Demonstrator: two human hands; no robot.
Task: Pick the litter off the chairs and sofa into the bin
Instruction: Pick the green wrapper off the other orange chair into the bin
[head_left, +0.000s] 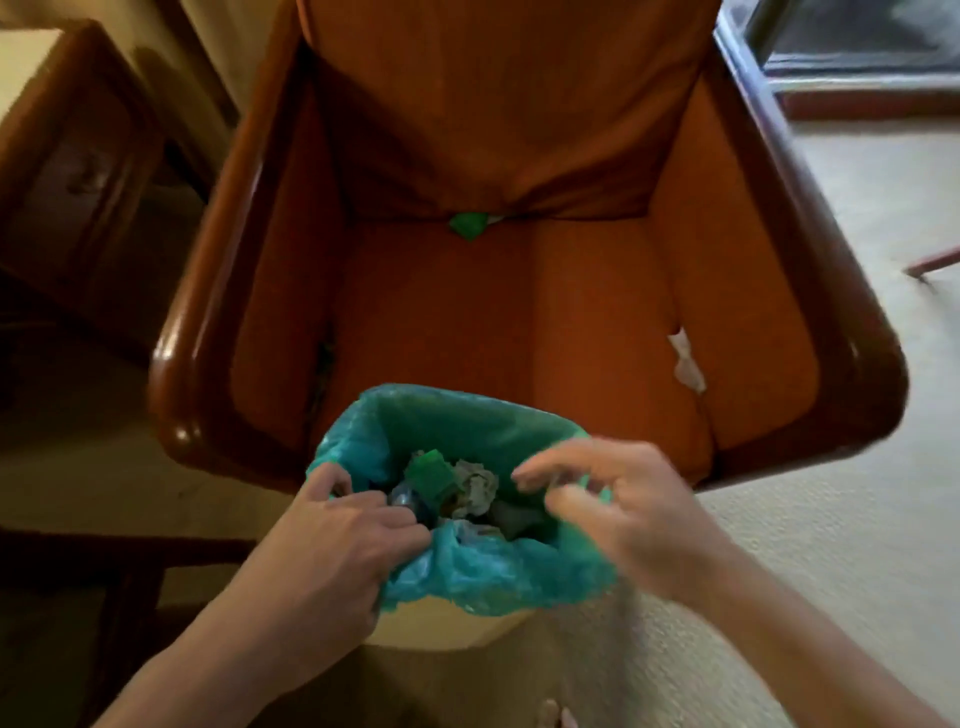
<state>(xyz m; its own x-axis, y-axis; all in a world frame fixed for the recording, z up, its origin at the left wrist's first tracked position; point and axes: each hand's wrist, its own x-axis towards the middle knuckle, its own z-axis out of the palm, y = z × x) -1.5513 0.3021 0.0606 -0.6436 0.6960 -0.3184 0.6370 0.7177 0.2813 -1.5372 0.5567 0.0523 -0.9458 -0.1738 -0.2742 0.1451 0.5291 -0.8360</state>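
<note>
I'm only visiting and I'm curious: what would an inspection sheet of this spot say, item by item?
Surface: orange armchair seat; pale carpet beside it.
Job's things: green scrap in the crease at the seat back; white paper tucked at the seat's right edge; bin with teal liner, holding crumpled litter.
Clutter: nothing seen beyond the litter.
Grips: left hand grips the teal liner at the bin's rim; right hand hovers over the bin, fingers loose, nothing visible in it.
Cables: nothing seen.
Surroundings: wooden cabinet to the left.
</note>
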